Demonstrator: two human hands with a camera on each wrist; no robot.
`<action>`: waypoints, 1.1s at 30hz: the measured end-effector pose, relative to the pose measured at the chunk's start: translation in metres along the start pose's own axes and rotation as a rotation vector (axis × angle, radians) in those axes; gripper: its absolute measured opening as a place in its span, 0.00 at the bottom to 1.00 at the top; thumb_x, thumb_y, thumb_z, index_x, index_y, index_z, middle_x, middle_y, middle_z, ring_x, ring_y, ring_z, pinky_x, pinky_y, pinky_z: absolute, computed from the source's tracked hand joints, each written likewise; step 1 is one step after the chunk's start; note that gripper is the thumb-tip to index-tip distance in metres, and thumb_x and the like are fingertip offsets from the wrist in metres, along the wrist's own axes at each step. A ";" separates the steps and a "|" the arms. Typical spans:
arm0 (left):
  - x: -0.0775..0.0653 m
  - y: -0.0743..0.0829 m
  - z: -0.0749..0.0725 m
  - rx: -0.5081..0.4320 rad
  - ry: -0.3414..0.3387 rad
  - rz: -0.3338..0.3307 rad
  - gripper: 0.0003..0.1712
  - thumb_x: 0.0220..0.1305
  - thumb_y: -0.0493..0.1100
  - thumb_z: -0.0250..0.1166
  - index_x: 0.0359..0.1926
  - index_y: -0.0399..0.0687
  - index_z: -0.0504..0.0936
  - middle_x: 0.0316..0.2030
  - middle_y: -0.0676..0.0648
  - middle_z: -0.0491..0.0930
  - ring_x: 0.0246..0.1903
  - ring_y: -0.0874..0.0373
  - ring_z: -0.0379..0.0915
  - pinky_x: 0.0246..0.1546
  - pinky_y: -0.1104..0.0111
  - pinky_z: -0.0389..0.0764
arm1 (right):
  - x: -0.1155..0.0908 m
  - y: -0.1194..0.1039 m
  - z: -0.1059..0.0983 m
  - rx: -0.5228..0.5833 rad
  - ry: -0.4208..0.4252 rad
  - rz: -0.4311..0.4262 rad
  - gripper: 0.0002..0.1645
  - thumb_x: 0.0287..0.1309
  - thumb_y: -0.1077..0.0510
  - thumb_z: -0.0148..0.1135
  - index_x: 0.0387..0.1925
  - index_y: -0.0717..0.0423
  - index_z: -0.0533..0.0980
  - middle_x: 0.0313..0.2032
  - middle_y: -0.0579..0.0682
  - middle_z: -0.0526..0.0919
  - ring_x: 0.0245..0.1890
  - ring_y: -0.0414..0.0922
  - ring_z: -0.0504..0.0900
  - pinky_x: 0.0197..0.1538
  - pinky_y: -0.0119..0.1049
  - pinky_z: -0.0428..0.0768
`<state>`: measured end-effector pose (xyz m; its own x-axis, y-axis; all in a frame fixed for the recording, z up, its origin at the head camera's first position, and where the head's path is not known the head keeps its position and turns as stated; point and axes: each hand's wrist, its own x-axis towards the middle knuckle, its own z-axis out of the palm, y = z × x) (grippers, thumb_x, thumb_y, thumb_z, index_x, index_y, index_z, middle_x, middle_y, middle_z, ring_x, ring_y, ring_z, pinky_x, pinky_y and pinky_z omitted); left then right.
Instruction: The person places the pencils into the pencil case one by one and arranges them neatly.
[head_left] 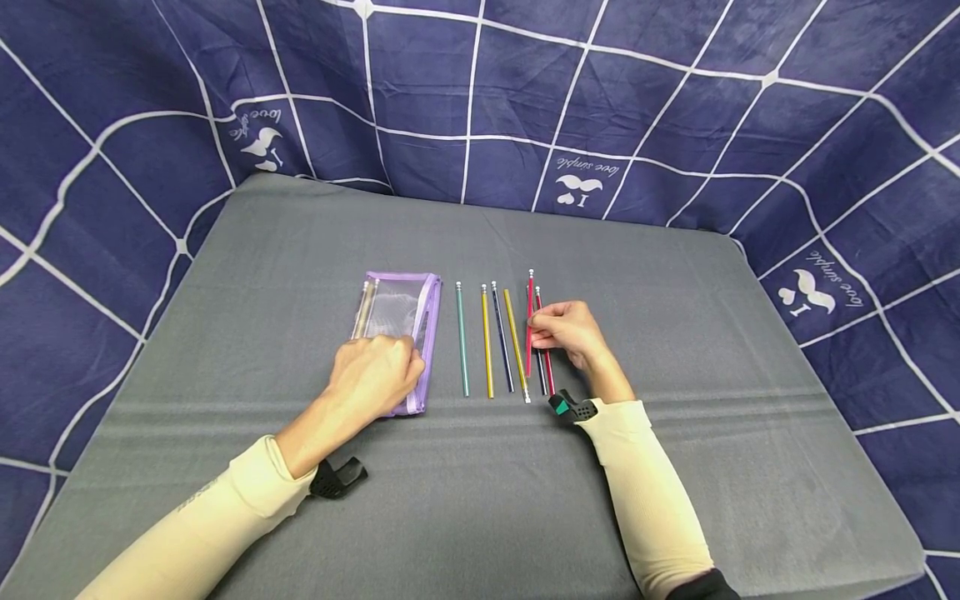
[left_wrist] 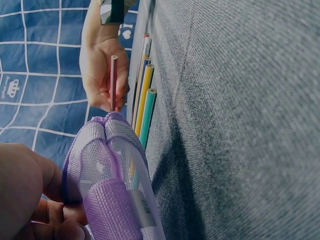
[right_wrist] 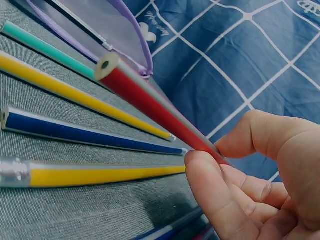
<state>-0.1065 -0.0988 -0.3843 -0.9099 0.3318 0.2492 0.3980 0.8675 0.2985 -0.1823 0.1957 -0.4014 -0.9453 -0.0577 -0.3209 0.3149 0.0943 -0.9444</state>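
Note:
My left hand [head_left: 375,367] grips the near part of a see-through mesh pencil case [head_left: 399,302] with purple trim, and its fingers pinch the purple edge [left_wrist: 66,175] in the left wrist view. Gold-toned pencils [head_left: 366,307] show inside the case along its left side. My right hand [head_left: 573,329] pinches a red pencil [right_wrist: 155,105] between thumb and fingers, raised over the pencils on the right. Its unsharpened end points up toward the camera in the right wrist view. Beneath that hand lie a dark blue pencil [head_left: 542,382] and another red pencil [head_left: 549,377].
Between the hands, a teal pencil [head_left: 462,342], a yellow pencil [head_left: 487,346], a dark blue pencil [head_left: 502,337] and a second yellow pencil [head_left: 515,337], turned the other way, lie on the grey cloth-covered table [head_left: 480,500]. A blue checked curtain [head_left: 427,83] surrounds its far sides.

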 end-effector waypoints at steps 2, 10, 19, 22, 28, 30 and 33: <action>0.000 0.000 0.000 0.002 0.000 0.001 0.17 0.57 0.40 0.55 0.14 0.51 0.64 0.12 0.51 0.65 0.13 0.51 0.64 0.14 0.51 0.69 | 0.000 0.000 0.001 0.009 -0.003 0.003 0.04 0.54 0.74 0.57 0.33 0.70 0.75 0.19 0.50 0.81 0.16 0.38 0.81 0.26 0.32 0.81; 0.000 0.000 -0.001 0.004 -0.004 -0.004 0.17 0.58 0.40 0.54 0.14 0.50 0.64 0.12 0.51 0.66 0.13 0.51 0.64 0.15 0.51 0.69 | 0.001 0.002 0.006 0.006 -0.032 0.006 0.04 0.54 0.74 0.57 0.34 0.72 0.74 0.19 0.51 0.81 0.18 0.39 0.82 0.28 0.32 0.82; 0.000 0.000 0.000 0.005 0.001 -0.001 0.17 0.57 0.40 0.54 0.14 0.51 0.64 0.12 0.51 0.66 0.13 0.51 0.64 0.15 0.51 0.69 | 0.000 0.002 0.013 -0.008 -0.045 0.007 0.05 0.55 0.74 0.57 0.36 0.73 0.75 0.21 0.51 0.82 0.18 0.39 0.82 0.27 0.32 0.82; 0.000 0.000 0.000 0.005 0.000 0.000 0.17 0.57 0.40 0.55 0.14 0.50 0.64 0.12 0.51 0.66 0.13 0.51 0.65 0.15 0.50 0.69 | -0.001 0.002 0.015 -0.003 -0.049 0.012 0.06 0.55 0.75 0.57 0.36 0.73 0.75 0.21 0.52 0.82 0.18 0.40 0.82 0.27 0.32 0.82; 0.001 0.000 0.000 0.007 0.002 0.001 0.16 0.58 0.40 0.55 0.14 0.49 0.65 0.12 0.50 0.66 0.13 0.51 0.65 0.14 0.51 0.69 | -0.001 0.003 0.018 0.011 -0.063 0.019 0.06 0.55 0.75 0.57 0.37 0.73 0.75 0.20 0.51 0.82 0.18 0.39 0.82 0.27 0.32 0.82; 0.001 0.000 0.000 0.006 0.003 0.001 0.16 0.58 0.40 0.54 0.14 0.49 0.65 0.12 0.50 0.66 0.13 0.51 0.65 0.14 0.51 0.69 | 0.000 0.004 0.018 0.011 -0.069 0.019 0.07 0.55 0.75 0.57 0.37 0.74 0.74 0.20 0.51 0.81 0.18 0.40 0.82 0.28 0.32 0.82; 0.001 0.000 0.000 0.003 0.005 0.000 0.16 0.57 0.39 0.54 0.14 0.50 0.64 0.12 0.51 0.66 0.13 0.51 0.64 0.14 0.51 0.69 | -0.001 0.004 0.020 0.009 -0.079 0.017 0.07 0.54 0.75 0.57 0.37 0.75 0.74 0.20 0.52 0.81 0.18 0.40 0.82 0.28 0.32 0.82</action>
<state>-0.1072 -0.0988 -0.3844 -0.9092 0.3300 0.2539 0.3978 0.8684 0.2960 -0.1788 0.1764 -0.4063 -0.9303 -0.1348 -0.3410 0.3318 0.0868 -0.9394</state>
